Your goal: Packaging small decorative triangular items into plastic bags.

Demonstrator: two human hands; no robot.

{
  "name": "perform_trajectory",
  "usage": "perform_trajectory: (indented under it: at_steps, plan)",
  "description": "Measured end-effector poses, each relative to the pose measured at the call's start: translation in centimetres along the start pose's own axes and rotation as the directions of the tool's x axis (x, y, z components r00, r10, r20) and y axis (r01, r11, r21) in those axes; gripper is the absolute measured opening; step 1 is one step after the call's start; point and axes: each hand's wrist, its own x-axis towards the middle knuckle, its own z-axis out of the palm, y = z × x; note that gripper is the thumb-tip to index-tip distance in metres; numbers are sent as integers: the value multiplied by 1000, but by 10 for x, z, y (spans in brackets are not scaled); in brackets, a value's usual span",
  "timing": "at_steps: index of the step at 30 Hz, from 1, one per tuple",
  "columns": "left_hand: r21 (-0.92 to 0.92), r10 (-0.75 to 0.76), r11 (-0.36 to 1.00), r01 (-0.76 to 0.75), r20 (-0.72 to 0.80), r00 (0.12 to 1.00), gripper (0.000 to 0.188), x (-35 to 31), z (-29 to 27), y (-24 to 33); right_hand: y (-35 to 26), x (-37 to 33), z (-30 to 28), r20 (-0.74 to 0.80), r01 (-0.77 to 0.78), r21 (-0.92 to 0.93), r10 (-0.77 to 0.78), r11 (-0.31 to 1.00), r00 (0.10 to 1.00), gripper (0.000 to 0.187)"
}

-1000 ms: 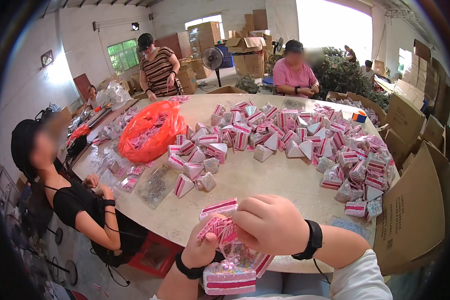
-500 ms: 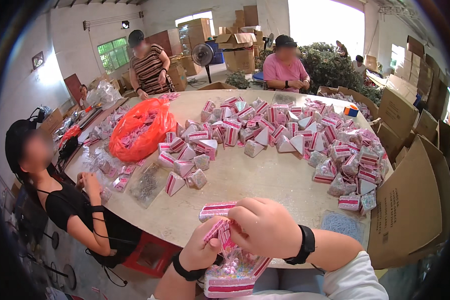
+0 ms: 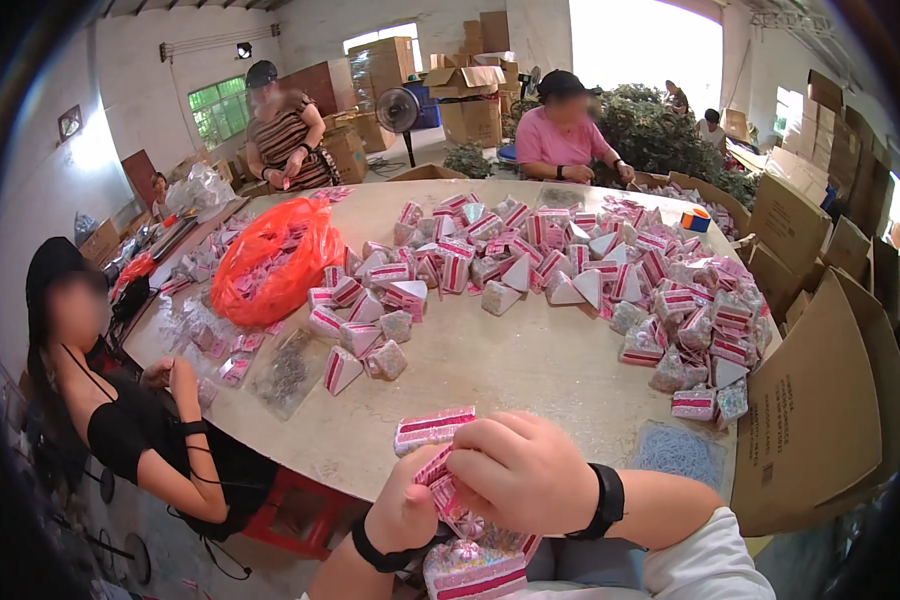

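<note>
My left hand is closed around a pink printed card above the table's near edge. Against that card the fingertips of my right hand are pinched, and the hand's back hides part of what they grip. Below both hands hangs a toy cake slice, with white and deep-pink layers and a glittery, sprinkled top; clear wrapping seems to join it to the card. A second cake slice lies on the table just beyond my hands.
Cake slices are heaped across the table. Left of them lie a red plastic bag and a flat clear bag. Bluish ties and a large carton are on the right. Co-workers stand or sit around the table.
The hanging cake slice has shifted slightly right and tilted. My hands stay together at the card. The person at left has lowered their hands; the far person in pink reaches toward the right.
</note>
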Motion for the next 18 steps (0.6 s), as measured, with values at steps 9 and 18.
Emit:
perform_trajectory:
  at_steps: [9,18]
  plan:
    - [139,44,989,-44,2,999,94,-2,3,-1,-9,-10,-1,-32,-6,-45,5,999,999,32]
    - [26,8,1000,-7,-57,998,98,-5,9,2,-10,-18,-4,-49,64,-139,-71,988,996,30]
